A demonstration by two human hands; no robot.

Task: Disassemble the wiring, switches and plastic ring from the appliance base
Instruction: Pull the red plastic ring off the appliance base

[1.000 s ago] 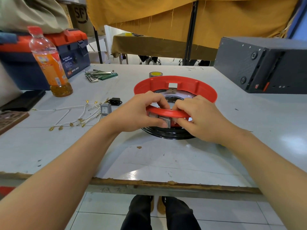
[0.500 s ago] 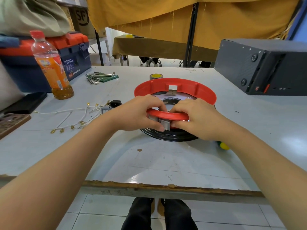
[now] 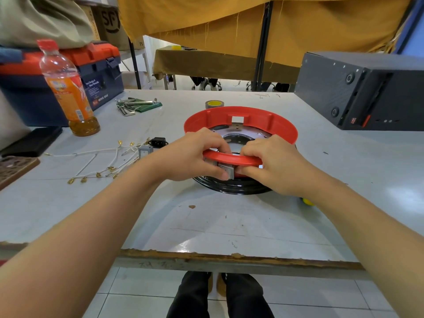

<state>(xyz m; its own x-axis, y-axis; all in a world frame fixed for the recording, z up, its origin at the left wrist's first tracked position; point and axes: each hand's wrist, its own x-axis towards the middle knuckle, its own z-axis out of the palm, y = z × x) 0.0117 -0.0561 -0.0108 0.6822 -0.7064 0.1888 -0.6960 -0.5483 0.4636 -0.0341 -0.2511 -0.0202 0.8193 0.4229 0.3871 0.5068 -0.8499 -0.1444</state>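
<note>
Two hands on the near rim of the red plastic ring (image 3: 241, 120), seen from the head camera. Left hand (image 3: 190, 154) curled over the ring's near edge, fingers hooked inside the rim, thumb pressed against the grey switch (image 3: 226, 171) set in the ring's front wall. Right hand (image 3: 273, 164) curled over the same edge just beside it, fingers inside the rim, thumb under the rim next to the switch. Ring seated on the black appliance base (image 3: 231, 187), near the middle of the grey surface (image 3: 229, 226); metal plate visible inside the ring. Left of the base, apart from it: loose white wiring (image 3: 96, 161) with brass terminals spread flat, a second grey switch (image 3: 145, 150) and a black power socket (image 3: 158, 141) just beside it. Farther back on the left: an orange drink bottle (image 3: 68, 92) upright, a blue and orange toolbox (image 3: 96, 74) behind it, a set of hex keys (image 3: 135, 105) in a green holder. Behind the ring, a roll of tape (image 3: 214, 103). At the right, a black box-shaped case (image 3: 367, 90) on the surface. By the right wrist, a small yellow thing (image 3: 308, 201), partly hidden, not identifiable. Mustard cloth (image 3: 252, 24) hanging across the background.
</note>
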